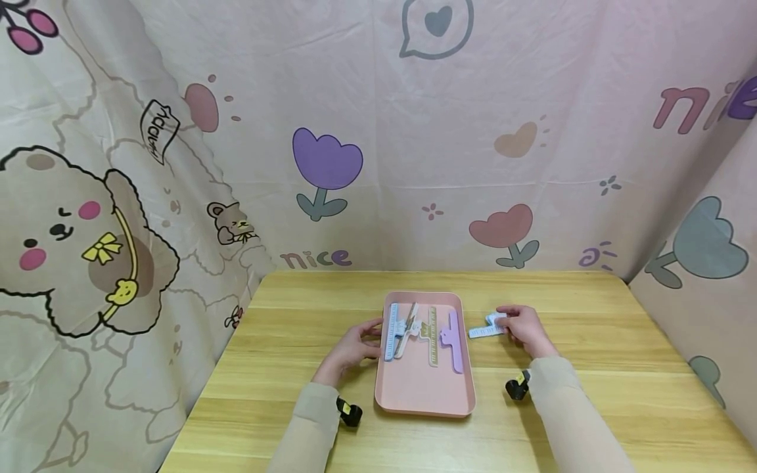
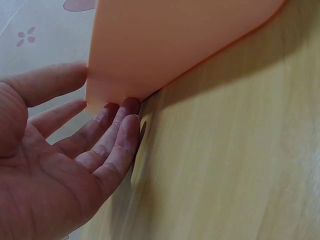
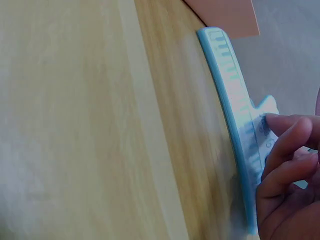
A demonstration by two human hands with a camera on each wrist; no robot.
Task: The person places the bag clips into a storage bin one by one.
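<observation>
My right hand (image 1: 526,326) pinches the handle of a light blue long-bar clip (image 3: 232,92) with piano-key marks, right of the pink tray (image 1: 422,397). In the right wrist view the clip's bar is at the wood surface, its far end near the tray's corner. My left hand (image 2: 65,160) touches the tray's left wall with relaxed, spread fingers. Inside the tray lie another light blue clip (image 1: 391,335), a slanted whitish clip (image 1: 404,338), an olive-edged clip (image 1: 434,341) and a purple clip (image 1: 455,345).
The tray stands on a wooden table (image 1: 284,368). Behind the table's far edge hangs a printed curtain (image 1: 390,217), with more curtain on both sides. Small black cameras are strapped at both wrists.
</observation>
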